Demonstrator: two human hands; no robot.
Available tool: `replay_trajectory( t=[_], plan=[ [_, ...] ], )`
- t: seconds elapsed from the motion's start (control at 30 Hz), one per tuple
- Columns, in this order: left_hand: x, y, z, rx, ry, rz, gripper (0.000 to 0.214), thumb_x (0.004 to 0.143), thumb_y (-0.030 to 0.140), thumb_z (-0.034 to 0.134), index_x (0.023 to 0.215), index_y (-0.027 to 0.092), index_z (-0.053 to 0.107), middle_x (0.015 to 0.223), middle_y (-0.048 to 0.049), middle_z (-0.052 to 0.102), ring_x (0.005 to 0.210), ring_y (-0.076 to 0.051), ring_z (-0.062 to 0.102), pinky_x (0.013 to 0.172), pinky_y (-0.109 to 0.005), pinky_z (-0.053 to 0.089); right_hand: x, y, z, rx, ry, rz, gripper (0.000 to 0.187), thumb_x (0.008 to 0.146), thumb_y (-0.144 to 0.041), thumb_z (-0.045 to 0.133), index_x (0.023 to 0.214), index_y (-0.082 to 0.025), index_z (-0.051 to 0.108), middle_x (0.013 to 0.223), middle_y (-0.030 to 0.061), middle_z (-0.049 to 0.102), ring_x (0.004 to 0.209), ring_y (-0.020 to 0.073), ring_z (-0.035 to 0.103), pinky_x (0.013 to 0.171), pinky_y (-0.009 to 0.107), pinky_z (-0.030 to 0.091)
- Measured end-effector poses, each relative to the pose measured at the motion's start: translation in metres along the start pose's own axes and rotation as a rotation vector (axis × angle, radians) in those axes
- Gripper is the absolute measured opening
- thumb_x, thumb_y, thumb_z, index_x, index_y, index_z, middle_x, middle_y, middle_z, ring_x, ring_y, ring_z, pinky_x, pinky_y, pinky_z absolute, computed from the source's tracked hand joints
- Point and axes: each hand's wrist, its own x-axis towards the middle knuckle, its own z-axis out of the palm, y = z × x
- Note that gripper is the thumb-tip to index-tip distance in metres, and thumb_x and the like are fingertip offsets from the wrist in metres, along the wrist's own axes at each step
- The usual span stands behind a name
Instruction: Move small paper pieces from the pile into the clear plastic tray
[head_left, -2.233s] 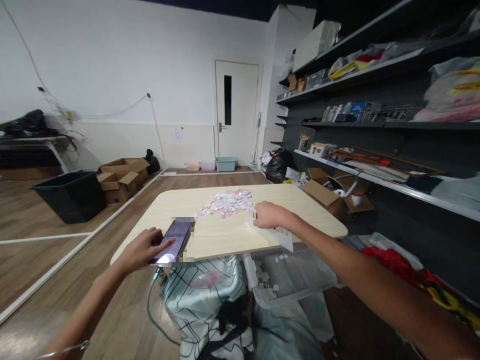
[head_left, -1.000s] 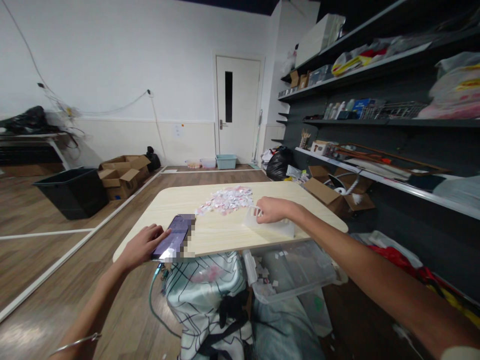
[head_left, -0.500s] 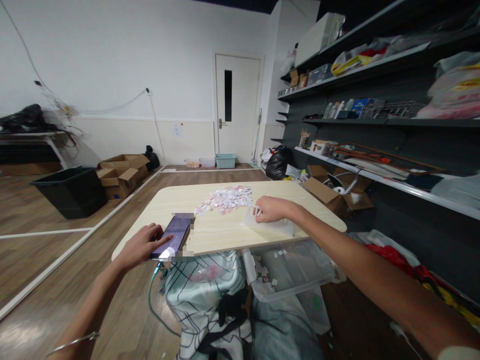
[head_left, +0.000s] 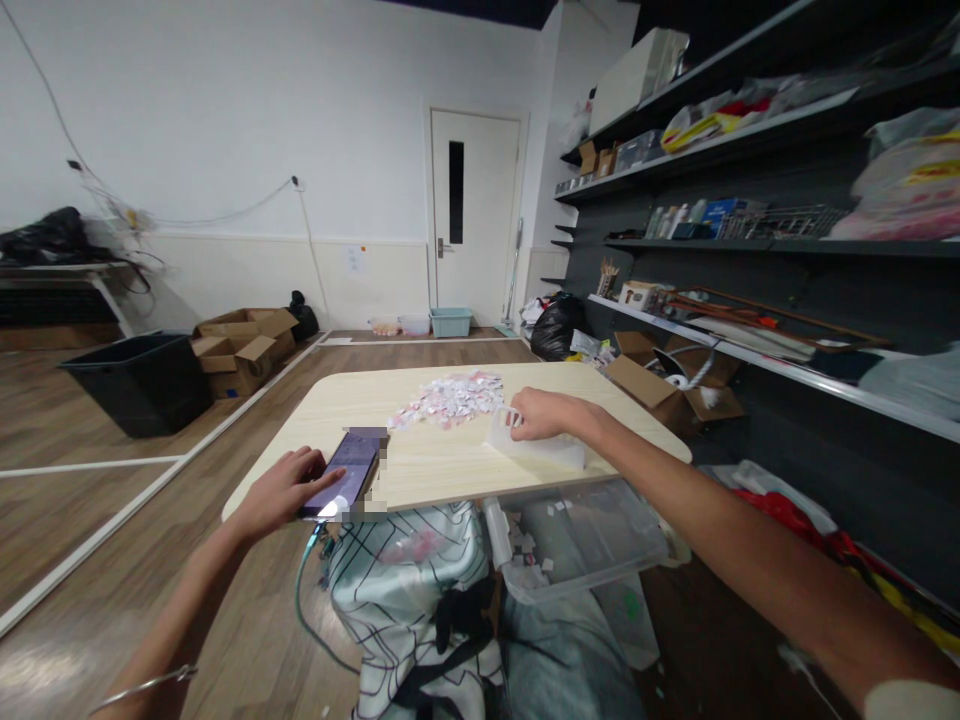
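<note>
The left hand (head_left: 281,492) lay flat and open on the near left corner of the pale wood-grain counter (head_left: 442,465), a rounded-corner slab with a smooth matte laminate face. Its fingertips (head_left: 330,477) rested on the glossy dark screen of a slim rectangular smartphone (head_left: 346,470), without gripping it. A teal cable (head_left: 304,590) hung from the near end of the phone. A thin metal bangle (head_left: 142,688) circled the left wrist.

The right hand (head_left: 541,414) rested palm-down, with fingers curled loosely, on a translucent white plastic tray (head_left: 536,450) that lay on the right part of the counter. The tray was shallow and rectangular, with a frosted, slightly ribbed surface; its near edge sat just inside the counter edge. Whether the fingers actually clamped the tray rim could not be determined.

A loose heap of small white and pink paper scraps (head_left: 450,400) lay at the counter's middle, just beyond the tray and left of the right hand. The pieces were thin, irregular and crumpled.

Below the counter edge sat a clear rigid plastic bin (head_left: 592,545) containing scattered white scraps, beside a soft white fabric with a dark line pattern (head_left: 397,590).
</note>
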Motion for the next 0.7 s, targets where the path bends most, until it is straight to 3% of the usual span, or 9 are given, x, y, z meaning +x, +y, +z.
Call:
replay_trajectory(
  t=[0.17, 0.53, 0.7],
  plan=[
    [0.000, 0.001, 0.000, 0.012, 0.007, -0.001, 0.076, 0.084, 0.101, 0.049, 0.075, 0.027, 0.065, 0.089, -0.0092, 0.073, 0.089, -0.031, 0.068, 0.087, -0.043, 0.053, 0.003, -0.002, 0.009, -0.082, 0.039, 0.046, 0.033, 0.100, -0.021, 0.068, 0.119, -0.005, 0.090, 0.115, 0.0274, 0.087, 0.103, 0.0326, 0.085, 0.077, 0.031, 0.050],
    [0.001, 0.001, 0.000, 0.004, -0.006, -0.006, 0.075, 0.086, 0.099, 0.048, 0.075, 0.027, 0.066, 0.090, -0.0096, 0.073, 0.091, -0.032, 0.068, 0.087, -0.044, 0.052, 0.021, 0.019, -0.016, -0.122, -0.009, 0.072, 0.037, 0.095, -0.022, 0.076, 0.123, -0.002, 0.088, 0.119, 0.0262, 0.087, 0.103, 0.0313, 0.086, 0.076, 0.030, 0.053],
    [0.001, -0.004, 0.005, 0.012, 0.021, 0.006, 0.074, 0.087, 0.099, 0.050, 0.075, 0.027, 0.066, 0.087, -0.0083, 0.074, 0.088, -0.031, 0.067, 0.085, -0.041, 0.052, 0.025, 0.015, -0.029, -0.121, 0.010, 0.041, 0.036, 0.096, -0.019, 0.071, 0.123, -0.002, 0.088, 0.120, 0.0257, 0.087, 0.106, 0.0313, 0.086, 0.078, 0.030, 0.054]
  ],
)
